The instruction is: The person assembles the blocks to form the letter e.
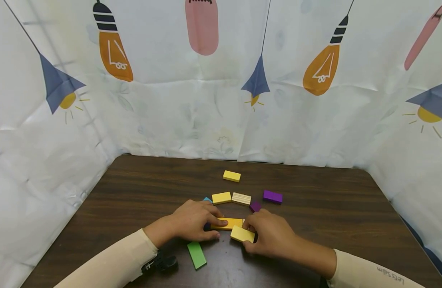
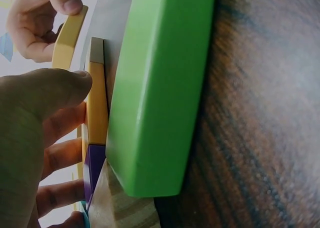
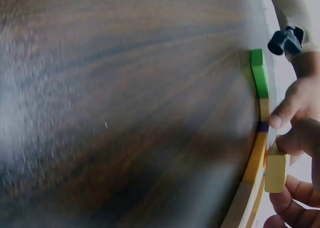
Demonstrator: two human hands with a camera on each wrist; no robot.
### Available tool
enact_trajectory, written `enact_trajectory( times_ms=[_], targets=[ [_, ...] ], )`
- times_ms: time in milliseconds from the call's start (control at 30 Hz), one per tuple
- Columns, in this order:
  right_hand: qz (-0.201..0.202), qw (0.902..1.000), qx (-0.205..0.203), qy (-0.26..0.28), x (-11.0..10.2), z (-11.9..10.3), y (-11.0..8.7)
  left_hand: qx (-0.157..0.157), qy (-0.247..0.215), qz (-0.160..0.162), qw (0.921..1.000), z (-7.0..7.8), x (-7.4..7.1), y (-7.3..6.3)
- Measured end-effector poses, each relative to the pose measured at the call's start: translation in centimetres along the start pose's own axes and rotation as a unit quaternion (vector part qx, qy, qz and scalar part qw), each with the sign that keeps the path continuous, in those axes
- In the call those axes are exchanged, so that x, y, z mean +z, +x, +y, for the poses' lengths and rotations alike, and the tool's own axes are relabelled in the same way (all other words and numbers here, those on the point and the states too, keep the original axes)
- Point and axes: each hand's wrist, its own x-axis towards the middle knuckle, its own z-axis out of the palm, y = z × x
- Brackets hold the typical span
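Observation:
My right hand (image 1: 271, 232) pinches a light yellow block (image 1: 241, 234) between thumb and fingers, just above the near side of a row of blocks. An orange block (image 1: 232, 224) lies flat in that row. Over the row's left part rests my left hand (image 1: 194, 220), its index fingertip touching the orange block and its thumb in front. In the left wrist view, a purple block (image 2: 96, 168) and a wooden block (image 2: 112, 203) continue the row beside a green block (image 2: 160, 98). The left hand hides much of this stretch from the head view.
Behind the hands lie two yellow blocks (image 1: 221, 198) (image 1: 231, 176), a striped wooden block (image 1: 241, 199) and two purple blocks (image 1: 255, 206) (image 1: 273, 197). A blue block (image 1: 207, 199) peeks out behind my left hand. The dark table (image 1: 152, 176) meets a patterned curtain (image 1: 163, 120).

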Motion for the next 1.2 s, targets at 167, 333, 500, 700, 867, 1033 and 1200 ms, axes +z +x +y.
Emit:
enact_trajectory(
  times_ms=[167,333,500,700,867,1033,1200],
  targets=[
    [-0.004,0.9999,-0.010,0.002,0.4,-0.5,-0.2,-0.001,-0.002,0.000,1.0000,0.0,0.0,0.0],
    [-0.008,0.9997,-0.019,0.010,0.9,-1.1,-0.3,-0.002,-0.004,0.001,1.0000,0.0,0.0,0.0],
    [-0.029,0.9992,-0.024,0.015,1.3,-1.6,-0.4,-0.006,-0.003,-0.002,1.0000,0.0,0.1,0.0],
    [-0.035,0.9988,-0.034,0.007,1.9,-2.1,-0.5,-0.009,-0.002,-0.007,0.9999,-0.1,0.1,0.0],
    [-0.045,0.9981,-0.039,0.013,2.2,-2.6,-0.5,-0.008,0.001,-0.007,0.9999,0.0,0.0,0.0],
    [-0.052,0.9973,-0.052,0.006,2.6,-3.1,-0.5,-0.009,0.001,-0.006,0.9999,0.1,0.0,0.0],
    [-0.044,0.9963,-0.074,-0.001,2.9,-3.6,-0.6,-0.008,0.000,-0.006,1.0000,0.0,0.0,0.1]
  ],
)
